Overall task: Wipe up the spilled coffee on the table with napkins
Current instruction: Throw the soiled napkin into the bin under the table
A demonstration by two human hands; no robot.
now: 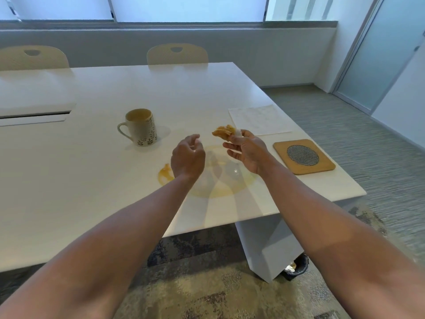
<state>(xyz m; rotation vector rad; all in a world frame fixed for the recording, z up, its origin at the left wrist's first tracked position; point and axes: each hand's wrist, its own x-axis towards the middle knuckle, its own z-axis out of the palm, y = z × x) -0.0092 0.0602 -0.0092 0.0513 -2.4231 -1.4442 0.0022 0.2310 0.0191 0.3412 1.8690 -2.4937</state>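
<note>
- Brown-stained, wadded napkin is pinched in the fingers of the right hand, held in the air above the desk, its long axis lying roughly left to right, the wet end pointing toward the mug side.
- Spilled coffee: a pale, thin, ring-edged film directly below both hands, near the desk's front edge toward its right front corner. A smaller, darker smear lies just left of it, beside the left wrist.
- Left hand hovers over the film's left part, fingers loosely curled and holding nothing that I can make out.
- Judgement: right hand is nearer the main film; left hand is nearer the dark smear. The wad looks saturated, so a fresh sheet is probably needed.
- Flat white napkin sheets lie at the desk's right edge, just beyond the right hand.
- Mug stands upright, well left of the film; wooden coaster sits by the right edge.
- Desk top is glossy white. Chairs stand at the far edge; carpet below, with a bin part-hidden by the desk leg.
</note>
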